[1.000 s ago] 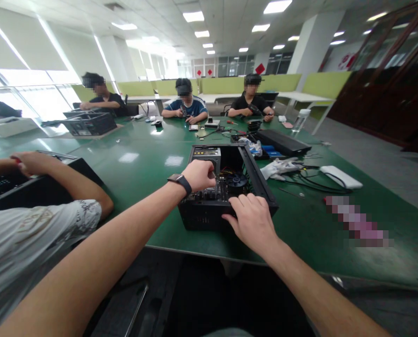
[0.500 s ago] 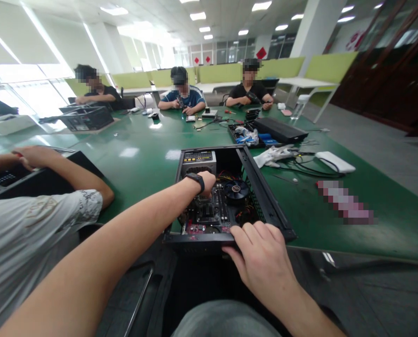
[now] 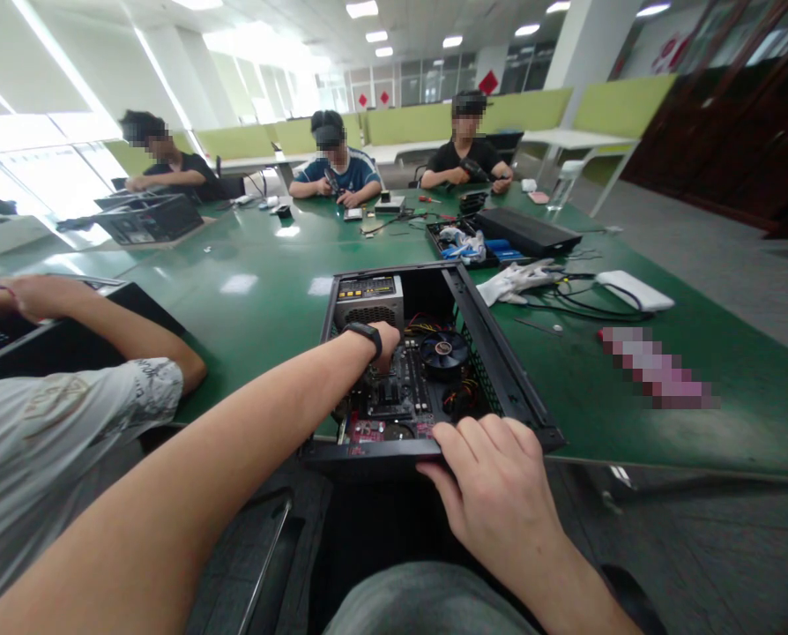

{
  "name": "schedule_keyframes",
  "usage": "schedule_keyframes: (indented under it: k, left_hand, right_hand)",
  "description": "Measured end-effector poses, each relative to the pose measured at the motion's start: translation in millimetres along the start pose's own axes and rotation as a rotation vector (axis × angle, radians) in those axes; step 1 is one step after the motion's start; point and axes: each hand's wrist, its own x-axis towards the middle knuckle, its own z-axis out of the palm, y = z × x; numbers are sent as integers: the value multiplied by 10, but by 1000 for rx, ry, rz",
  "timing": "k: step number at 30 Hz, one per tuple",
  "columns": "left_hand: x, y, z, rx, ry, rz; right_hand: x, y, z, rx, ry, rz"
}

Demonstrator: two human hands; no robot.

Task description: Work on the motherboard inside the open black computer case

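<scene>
An open black computer case [image 3: 509,384] lies on its side at the table's near edge. Inside it are a grey power supply [image 3: 368,304], a motherboard [image 3: 394,388] and a round black cooling fan [image 3: 444,353]. My left hand [image 3: 385,342], with a dark wristband, reaches down into the case just below the power supply. Its fingers are bent and their tips are hidden, so what they touch does not show. My right hand [image 3: 493,476] grips the near edge of the case, thumb below and fingers over the rim.
On the green table [image 3: 262,326], white gloves [image 3: 516,282], a white box [image 3: 635,291] and black cables lie to the right. Farther back is an open tool case [image 3: 530,238]. A co-worker's arm [image 3: 130,326] rests by another case at left. Several people sit across the table.
The view has shifted slightly. My left hand stays inside the case near the power supply, and my right hand keeps its grip on the near rim.
</scene>
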Motion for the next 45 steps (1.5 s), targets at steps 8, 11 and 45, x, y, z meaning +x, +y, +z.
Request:
schedule_keyframes:
  k: [8,11,45]
  left_hand:
    - [39,4,12,0,-31,-29]
    - [54,2,16,1,-37,-37]
    - [70,-23,29,-15,-13,-18]
  right_hand:
    - [0,3,0,10,12,-4]
    - [-7,6,1,6,11,-3]
    - [0,-5,-10,-23,2,2]
